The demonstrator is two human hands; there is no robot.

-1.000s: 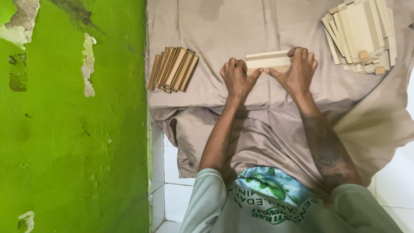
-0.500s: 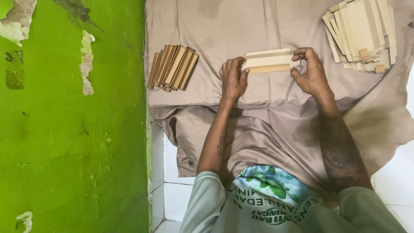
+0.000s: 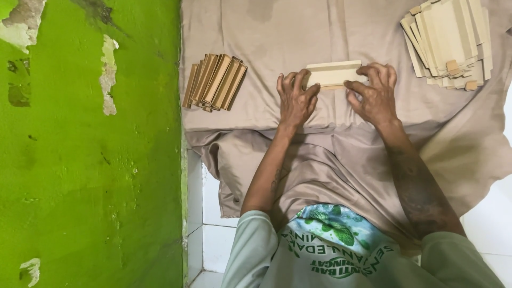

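Note:
A small pale cardboard box piece (image 3: 333,74) lies on the beige cloth (image 3: 266,42) between both hands. My left hand (image 3: 295,100) grips its left end with fingers curled over the edge. My right hand (image 3: 374,96) holds its right end, fingers bent over the top. To the left stands a row of folded tan cardboard pieces (image 3: 214,81) leaning together. At the upper right lies a fanned stack of flat pale cardboard sheets (image 3: 450,42).
A green wall (image 3: 90,160) with peeling paint fills the left side. White floor tiles (image 3: 213,234) show below the cloth's hanging edge. My lap and a pale shirt with a green printed design (image 3: 330,240) are at the bottom.
Both hands have shifted along the box piece: the right hand moved in from the right end and down, the left hand closed over the left end. The piece sits slightly lower.

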